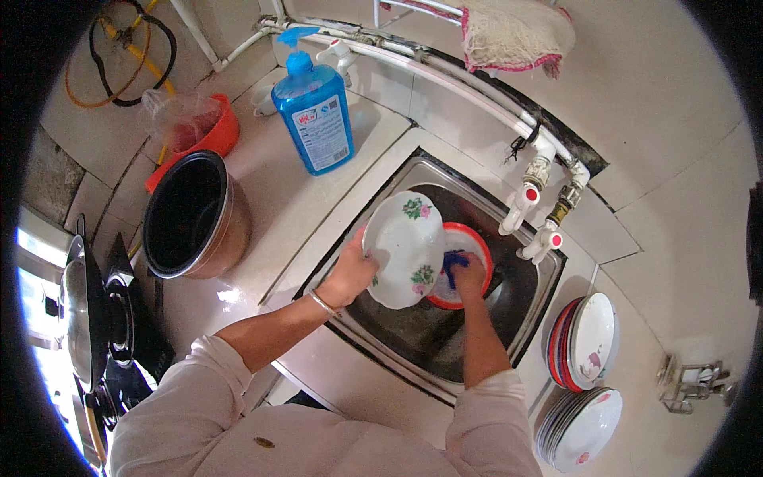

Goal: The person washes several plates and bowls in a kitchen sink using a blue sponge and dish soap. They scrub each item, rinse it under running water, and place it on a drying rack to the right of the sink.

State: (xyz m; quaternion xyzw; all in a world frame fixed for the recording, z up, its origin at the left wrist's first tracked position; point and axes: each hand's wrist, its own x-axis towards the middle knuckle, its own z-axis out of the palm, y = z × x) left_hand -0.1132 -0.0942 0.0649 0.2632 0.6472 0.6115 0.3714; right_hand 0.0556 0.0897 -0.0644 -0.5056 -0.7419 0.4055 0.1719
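My left hand (349,273) grips the left edge of a white plate (402,253) with a scalloped rim and green-and-pink flower prints. The plate is tilted over the stainless steel sink (381,352). To its right, my right hand (468,275) holds a dark blue cloth or scrubber (454,260) down at a white bowl with a red rim (486,247). That bowl sits in the sink, partly covered by the plate and my hand. What lies inside the bowl is hard to make out.
A blue pump bottle of detergent (316,119) stands left of the sink, near a black-lined pot (197,220) and a red basin (223,131). Two white taps (524,206) overhang the sink's far right side. Stacked plates (581,429) and more dishes (590,337) sit at right.
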